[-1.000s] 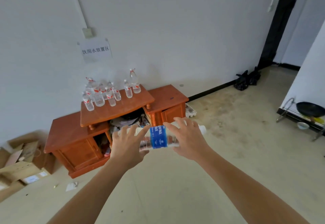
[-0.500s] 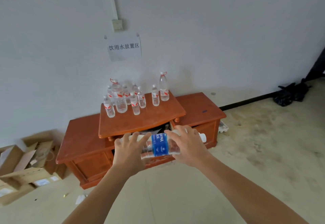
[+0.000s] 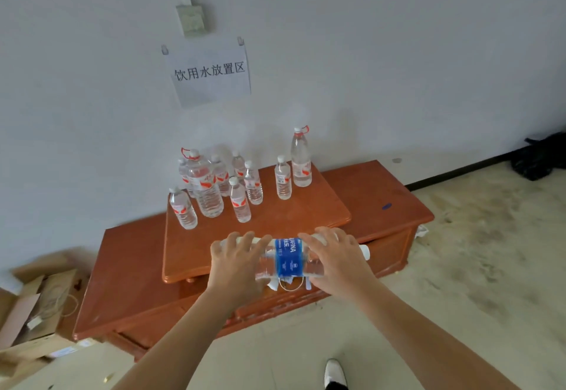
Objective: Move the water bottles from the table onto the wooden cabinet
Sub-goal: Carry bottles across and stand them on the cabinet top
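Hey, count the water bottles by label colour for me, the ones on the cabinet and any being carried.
Clear plastic bottles with red labels, standing on the orange-brown wooden cabinet: 9
Clear plastic bottle with a blue label, held sideways in left hand and right hand: 1
Total: 10

My left hand (image 3: 237, 262) and right hand (image 3: 335, 259) hide the blue-labelled bottle (image 3: 290, 256) beside its label. Rear bottles (image 3: 237, 160) at the back edge of the wooden cabinet (image 3: 367, 193) overlap; I cannot count them.
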